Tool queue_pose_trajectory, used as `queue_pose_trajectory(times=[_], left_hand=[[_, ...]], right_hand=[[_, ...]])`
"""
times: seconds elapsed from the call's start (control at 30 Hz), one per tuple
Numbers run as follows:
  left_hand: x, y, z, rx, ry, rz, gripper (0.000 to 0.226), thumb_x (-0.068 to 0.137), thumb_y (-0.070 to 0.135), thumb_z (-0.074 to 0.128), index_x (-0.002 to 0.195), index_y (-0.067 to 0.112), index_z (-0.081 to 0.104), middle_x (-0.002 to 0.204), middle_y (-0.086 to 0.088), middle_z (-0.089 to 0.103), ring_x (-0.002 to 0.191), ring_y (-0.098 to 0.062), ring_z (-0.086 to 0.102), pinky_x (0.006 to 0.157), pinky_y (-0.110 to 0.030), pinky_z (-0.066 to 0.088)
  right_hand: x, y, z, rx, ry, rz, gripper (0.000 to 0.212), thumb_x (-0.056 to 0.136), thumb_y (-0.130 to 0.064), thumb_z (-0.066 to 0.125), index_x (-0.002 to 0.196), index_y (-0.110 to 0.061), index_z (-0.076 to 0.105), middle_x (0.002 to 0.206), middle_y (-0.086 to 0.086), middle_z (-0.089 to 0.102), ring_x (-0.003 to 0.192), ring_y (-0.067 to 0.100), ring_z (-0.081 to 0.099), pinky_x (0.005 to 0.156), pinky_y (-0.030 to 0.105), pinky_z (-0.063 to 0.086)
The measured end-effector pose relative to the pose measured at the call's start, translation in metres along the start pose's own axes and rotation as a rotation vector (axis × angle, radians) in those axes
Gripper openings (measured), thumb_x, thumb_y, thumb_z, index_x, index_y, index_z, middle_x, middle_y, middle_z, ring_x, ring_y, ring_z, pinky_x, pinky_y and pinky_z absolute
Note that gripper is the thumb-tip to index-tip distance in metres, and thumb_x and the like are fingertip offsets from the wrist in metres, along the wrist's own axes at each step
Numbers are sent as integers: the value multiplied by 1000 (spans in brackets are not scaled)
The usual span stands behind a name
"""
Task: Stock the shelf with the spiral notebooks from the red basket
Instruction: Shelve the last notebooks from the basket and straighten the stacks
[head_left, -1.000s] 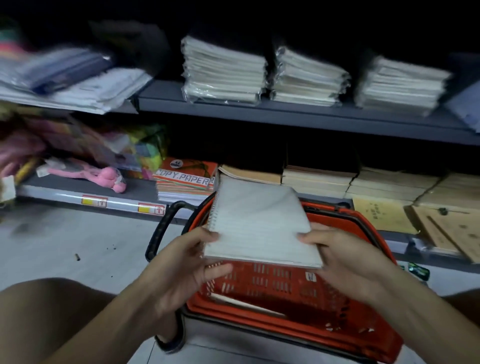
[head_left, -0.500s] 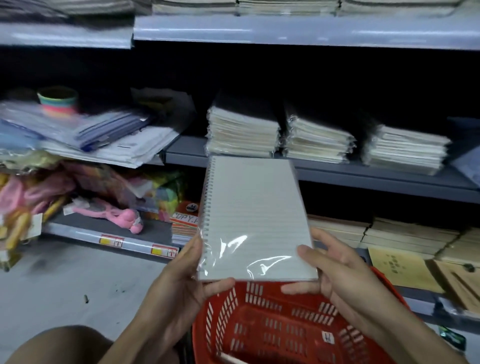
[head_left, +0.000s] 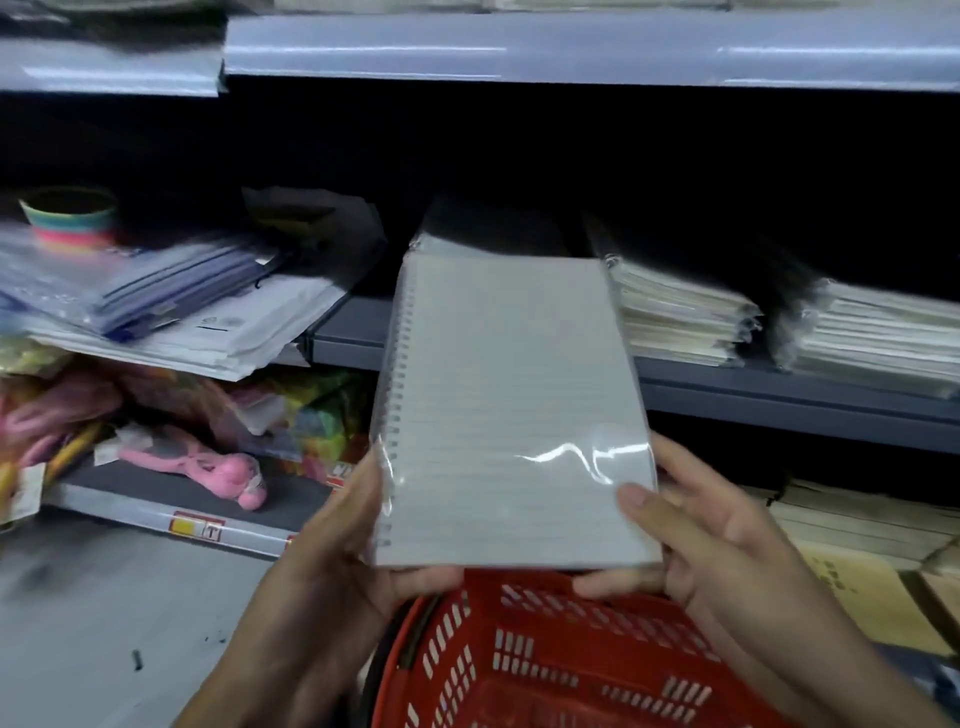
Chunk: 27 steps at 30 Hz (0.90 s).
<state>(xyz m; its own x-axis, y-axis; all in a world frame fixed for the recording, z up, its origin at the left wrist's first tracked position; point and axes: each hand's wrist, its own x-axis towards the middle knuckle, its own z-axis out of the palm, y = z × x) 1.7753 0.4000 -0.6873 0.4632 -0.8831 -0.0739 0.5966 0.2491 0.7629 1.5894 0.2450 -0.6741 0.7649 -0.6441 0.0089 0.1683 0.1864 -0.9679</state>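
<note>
Above red basket (head_left: 545, 654), notebook (head_left: 511, 410) between both grips

A stationery shop aisle, seen at floor level: grey metal retail shelving (head_left: 571, 49) runs in tiers across the frame, its lower lip carrying a yellow-and-red price tag (head_left: 197, 527). Shrink-wrapped stacks of notebooks (head_left: 680, 322) sit side by side on the middle shelf, with brown-covered exercise books (head_left: 852, 525) piled on the tier below. To the left, plastic document folders (head_left: 156, 291) overhang the shelf edge, above packaged pink toys (head_left: 208, 467) and colourful goods. A red plastic shopping basket (head_left: 545, 660) stands on the pale floor (head_left: 104, 623) before the display.
</note>
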Motion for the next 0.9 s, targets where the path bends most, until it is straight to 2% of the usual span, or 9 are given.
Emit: queue_pose_trajectory(times=[0.1, 0.17, 0.37, 0.5, 0.57, 0.6, 0.7, 0.8, 0.9], left_hand=[[38, 28, 11, 99, 38, 71, 37, 96, 31, 46, 119, 19, 72, 115, -6, 76, 90, -21, 76, 58, -28, 63], [64, 46, 17, 109, 81, 101, 37, 99, 34, 46, 124, 16, 67, 117, -6, 75, 97, -21, 76, 62, -30, 64], [123, 80, 25, 26, 168, 130, 24, 103, 27, 52, 105, 13, 71, 116, -7, 76, 92, -17, 77, 61, -24, 60], [141, 84, 27, 32, 253, 253, 30, 101, 13, 55, 131, 10, 58, 129, -10, 67, 92, -18, 77, 75, -34, 62], [136, 76, 30, 179, 307, 332, 39, 99, 10, 59, 138, 11, 54, 132, -9, 63, 87, -16, 78, 89, -38, 59], [132, 70, 30, 281, 334, 371, 42, 98, 10, 62, 138, 12, 54, 129, -11, 64, 85, -17, 78, 92, -37, 58], [123, 54, 25, 481, 401, 511, 46, 95, 9, 67, 139, 14, 54, 118, -17, 68, 85, -21, 78, 79, -28, 62], [124, 47, 18, 567, 452, 618, 44, 92, 11, 70, 135, 13, 59, 111, -12, 70, 81, -19, 77, 72, -27, 62], [138, 48, 17, 614, 504, 674, 38, 91, 14, 72, 128, 16, 64, 102, -9, 72, 71, -15, 75, 61, -22, 59]], right_hand=[[44, -23, 6, -13, 14, -29, 38, 95, -8, 54, 130, -21, 62, 115, 10, 76, 97, 35, 75, 64, 43, 64], [72, -36, 9, 5, 29, -25, 32, 100, -5, 50, 126, -17, 64, 116, 6, 76, 97, 30, 76, 63, 39, 64], [146, -51, 14, 101, 87, 118, 25, 101, -3, 50, 120, -6, 67, 117, 8, 75, 91, 21, 76, 56, 28, 60], [172, -46, 12, 175, 182, 157, 16, 99, -1, 55, 110, -3, 66, 104, 7, 75, 85, 16, 74, 55, 28, 61], [170, -42, 10, 193, 243, 76, 15, 95, -4, 63, 109, -1, 66, 97, 5, 77, 80, 12, 77, 65, 32, 63], [166, -38, 10, 185, 259, 24, 24, 93, -7, 67, 115, 1, 65, 102, 7, 77, 86, 13, 77, 74, 36, 64], [145, -22, 11, 88, 334, -99, 50, 85, -13, 76, 130, -4, 56, 111, 11, 74, 92, 22, 77, 91, 42, 58], [132, -13, 17, -26, 400, -212, 39, 87, -11, 74, 122, -10, 59, 101, 11, 77, 86, 28, 78, 89, 40, 58], [139, -9, 26, 3, 479, -282, 30, 88, -12, 75, 115, -10, 63, 95, 11, 78, 81, 28, 78, 85, 37, 60]])
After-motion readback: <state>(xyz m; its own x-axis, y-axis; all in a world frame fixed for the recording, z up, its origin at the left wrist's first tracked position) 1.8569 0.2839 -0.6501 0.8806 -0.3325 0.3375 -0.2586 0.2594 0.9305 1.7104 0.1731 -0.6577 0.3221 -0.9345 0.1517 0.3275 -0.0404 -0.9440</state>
